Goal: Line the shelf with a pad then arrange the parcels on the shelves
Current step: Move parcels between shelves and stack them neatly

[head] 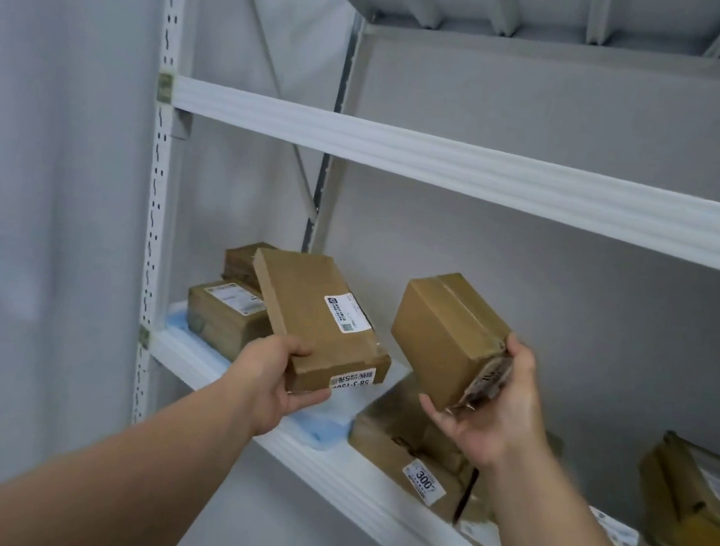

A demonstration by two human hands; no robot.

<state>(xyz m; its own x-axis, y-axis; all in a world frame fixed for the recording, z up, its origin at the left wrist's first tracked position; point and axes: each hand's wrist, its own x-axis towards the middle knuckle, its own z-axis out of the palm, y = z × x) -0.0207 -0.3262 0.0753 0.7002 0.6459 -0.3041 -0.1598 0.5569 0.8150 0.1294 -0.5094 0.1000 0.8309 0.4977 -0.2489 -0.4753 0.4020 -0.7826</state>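
Two bare forearms are seen reaching up from the near edge toward a white metal shelving unit. The left hand [277,381] is clamped on the near end of a flat brown parcel [316,313], thumb on top and fingers curled beneath; the parcel is held tilted above the left part of the lower shelf [366,486]. A white shipping label is seen on its top face and a second printed sticker on its near end, partly covered by the hand. The right hand [493,409] is wrapped around the near corner of a squarer, taped cardboard box [449,330], held tilted in the air and apart from the flat parcel. A torn, crumpled label at that corner cannot be read.

Below the hands, a pale blue pad [324,426] is laid on the lower shelf, mostly hidden by parcels and the left hand. A brown parcel with a "300" sticker [411,458] rests on the shelf beneath the right hand, partly hidden by the wrist. At the right edge, stacked parcels [699,514] are cut off by the frame. Farther left, a labelled carton [224,314] sits on the pad, with another small carton [243,259] behind it, half hidden. Above, the upper shelf's front beam [454,166] crosses the view, so its surface is not visible.
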